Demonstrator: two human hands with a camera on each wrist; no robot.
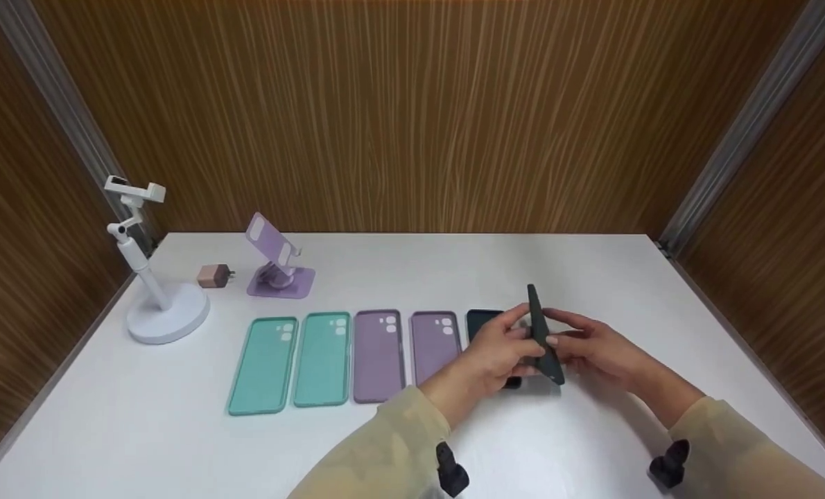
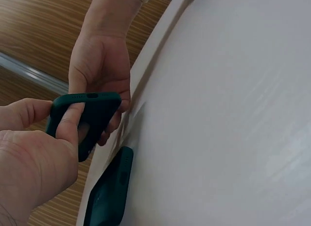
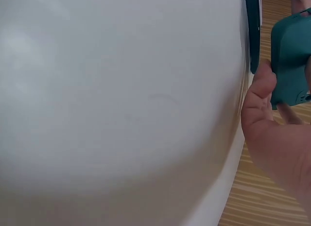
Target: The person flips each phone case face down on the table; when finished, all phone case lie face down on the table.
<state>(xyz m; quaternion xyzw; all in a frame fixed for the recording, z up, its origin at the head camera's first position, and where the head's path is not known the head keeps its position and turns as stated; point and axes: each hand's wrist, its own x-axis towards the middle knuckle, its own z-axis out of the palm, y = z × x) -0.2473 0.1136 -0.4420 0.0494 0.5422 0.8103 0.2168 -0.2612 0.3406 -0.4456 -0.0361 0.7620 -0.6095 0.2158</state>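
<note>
A dark green phone case (image 1: 541,336) is held up on edge between both hands, just above the table. My left hand (image 1: 490,350) grips it from the left, its thumb reaching over the hollow inside in the left wrist view. From the other side my right hand (image 1: 603,352) holds the same case, thumb and fingers at its edge; its outer back with small camera holes faces the right wrist view. A second dark green phone case (image 2: 109,192) lies on the table under the left hand, partly hidden by that hand in the head view.
Left of the hands, two purple phone cases (image 1: 378,360) and two mint green phone cases (image 1: 322,364) lie in a row. Behind them stand a purple phone stand (image 1: 281,277), a pink plug adapter (image 1: 213,276) and a white stand (image 1: 166,315). Wood-grain panels (image 1: 412,118) enclose the white table.
</note>
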